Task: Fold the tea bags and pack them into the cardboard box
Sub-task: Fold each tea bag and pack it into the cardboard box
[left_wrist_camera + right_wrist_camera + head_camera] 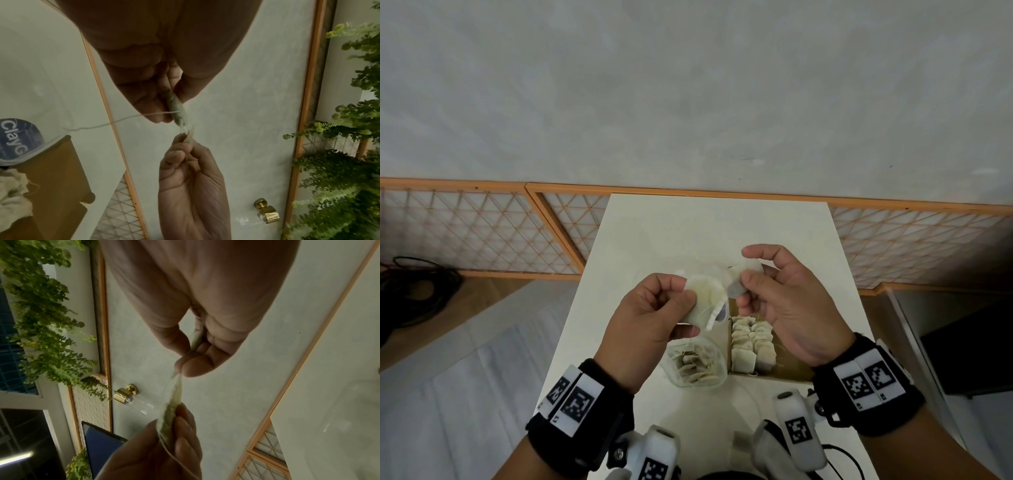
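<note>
A pale tea bag (705, 299) is held up over the white table (640, 240), stretched between both hands. My left hand (685, 306) pinches its filled lower part between thumb and curled fingers. My right hand (744, 279) pinches the thin upper end (734, 286). In the left wrist view the tea bag (175, 105) shows edge-on in my left hand (170, 113), and its string (123, 119) trails off to the left. The right wrist view shows my right hand (180, 369) nipping the tip of the tea bag (174, 399). Below the hands, the cardboard box (791, 371) holds rows of folded bags (750, 342).
A clear plastic tub (697, 366) of loose tea bags stands left of the box, near the table's front. A clear lid with a blue label (14, 141) lies beside the box. A lattice panel (482, 233) runs along the wall, and black cables (417, 291) lie on the floor at left.
</note>
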### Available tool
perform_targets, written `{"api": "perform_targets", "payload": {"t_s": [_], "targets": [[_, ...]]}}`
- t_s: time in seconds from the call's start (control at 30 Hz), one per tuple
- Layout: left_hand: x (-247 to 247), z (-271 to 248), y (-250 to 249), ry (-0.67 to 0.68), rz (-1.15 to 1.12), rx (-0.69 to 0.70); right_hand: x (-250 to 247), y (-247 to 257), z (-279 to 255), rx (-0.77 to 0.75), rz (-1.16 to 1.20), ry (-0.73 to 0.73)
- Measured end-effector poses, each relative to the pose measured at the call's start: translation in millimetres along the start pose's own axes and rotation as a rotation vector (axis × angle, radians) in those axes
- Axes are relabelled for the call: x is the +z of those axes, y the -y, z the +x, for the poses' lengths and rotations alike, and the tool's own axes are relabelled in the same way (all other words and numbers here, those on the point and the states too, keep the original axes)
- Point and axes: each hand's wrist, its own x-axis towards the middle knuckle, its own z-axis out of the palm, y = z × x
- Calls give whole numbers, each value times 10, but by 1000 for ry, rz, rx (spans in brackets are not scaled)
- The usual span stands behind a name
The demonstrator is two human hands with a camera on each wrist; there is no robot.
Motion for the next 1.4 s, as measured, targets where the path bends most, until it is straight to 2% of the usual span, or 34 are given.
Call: {"api": "perform_targets", "payload": {"t_s": [0.17, 0.3, 0.37, 0.53, 0.67, 0.8, 1.0, 1.27, 1.4], "targets": [[-92, 47, 53, -29, 83, 7, -31, -21, 7, 47, -20, 2], [-213, 97, 120, -144, 261, 72, -38, -10, 21, 86, 28, -50], [-263, 95, 112, -154, 277, 77, -47, 6, 18, 83, -6, -70], [-255, 50, 14, -22, 278, 92, -43, 41, -7, 33, -138, -72], [-61, 85, -68, 190, 276, 180, 14, 85, -54, -18, -193, -9], [135, 142, -137, 371, 315, 268, 60, 161, -110, -40, -150, 70], [137, 114, -275, 377, 373, 273, -17, 113, -105, -41, -189, 98], [71, 66, -599, 393, 365, 322, -42, -1, -144, -32, -382, 343], [70, 103, -749, 371, 337, 334, -14, -2, -160, -77, -394, 376]]}}
